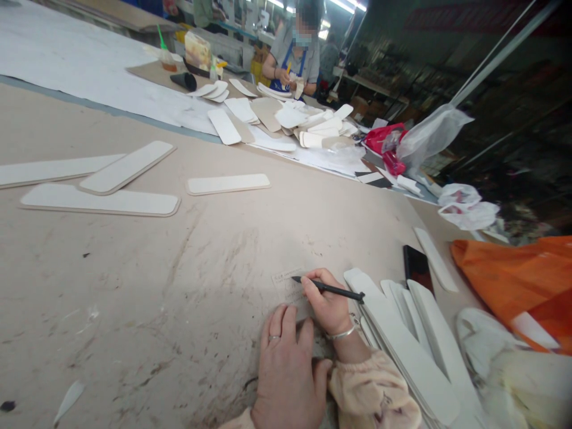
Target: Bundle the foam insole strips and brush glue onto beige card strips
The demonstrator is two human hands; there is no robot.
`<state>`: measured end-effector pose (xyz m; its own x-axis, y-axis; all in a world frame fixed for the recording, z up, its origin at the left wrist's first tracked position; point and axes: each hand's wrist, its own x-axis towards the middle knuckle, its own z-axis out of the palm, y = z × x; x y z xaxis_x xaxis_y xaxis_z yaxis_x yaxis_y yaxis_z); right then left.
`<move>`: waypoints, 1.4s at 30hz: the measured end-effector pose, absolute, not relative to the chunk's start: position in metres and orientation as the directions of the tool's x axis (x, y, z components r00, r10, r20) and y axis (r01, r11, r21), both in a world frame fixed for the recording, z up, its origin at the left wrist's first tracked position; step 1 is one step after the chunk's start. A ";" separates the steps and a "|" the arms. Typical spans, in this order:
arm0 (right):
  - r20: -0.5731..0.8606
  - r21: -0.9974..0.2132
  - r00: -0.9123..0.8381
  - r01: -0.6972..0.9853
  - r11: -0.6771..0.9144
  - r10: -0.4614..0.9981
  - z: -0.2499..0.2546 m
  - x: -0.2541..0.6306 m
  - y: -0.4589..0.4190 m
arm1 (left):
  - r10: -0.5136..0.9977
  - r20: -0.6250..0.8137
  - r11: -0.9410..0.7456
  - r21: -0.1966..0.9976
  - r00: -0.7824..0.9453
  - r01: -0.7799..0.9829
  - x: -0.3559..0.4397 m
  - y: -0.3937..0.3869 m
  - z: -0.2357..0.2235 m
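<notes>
Pointing away from the stack of long, cream-white, round-ended strips point(400, 345), which serves as the landmark, a slim black rod-shaped pen point(333, 290) is clasped in the right hand point(328, 301). The barrel is pinched between thumb and forefinger toward its writing end, and its rear end is directed at the stack. The tip is placed over a small, faintly outlined patch of handwriting point(286, 283), left of the stack; whether the surface is touched, and whether the patch is a separate sheet, cannot be told. The left hand point(288, 369), farther left of the stack than the right wrist, is laid palm down with its fingers extended on the tan, scuffed tabletop point(134, 333). Nothing is seen to be gripped by it; what may be covered by the palm cannot be told. The pen is judged light and rigid, with a smooth barrel liable to roll if released; it is best taken close behind the tip, where control is firmest. The strips are judged light and fairly stiff, loosely fanned and apt to slide over one another; they are best lifted by their long edges. Just beyond the stack, a black rectangular phone point(415, 265) is seen.
</notes>
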<state>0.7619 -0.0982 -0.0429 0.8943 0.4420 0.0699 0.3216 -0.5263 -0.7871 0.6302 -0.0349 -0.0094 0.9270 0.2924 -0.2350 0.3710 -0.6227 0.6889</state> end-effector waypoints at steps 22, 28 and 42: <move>0.093 -0.779 0.901 0.330 -0.533 0.423 -0.043 0.763 -0.097 | 0.282 -0.241 -0.646 0.668 0.928 0.370 0.630 -0.036 -0.012; 0.102 -0.772 0.900 0.341 -0.537 0.424 -0.043 0.763 -0.097 | 0.279 -0.253 -0.646 0.664 0.926 0.376 0.631 -0.034 -0.011; 0.117 -0.765 0.916 0.330 -0.553 0.385 -0.042 0.764 -0.095 | 0.290 -0.256 -0.647 0.658 0.922 0.386 0.631 -0.035 -0.010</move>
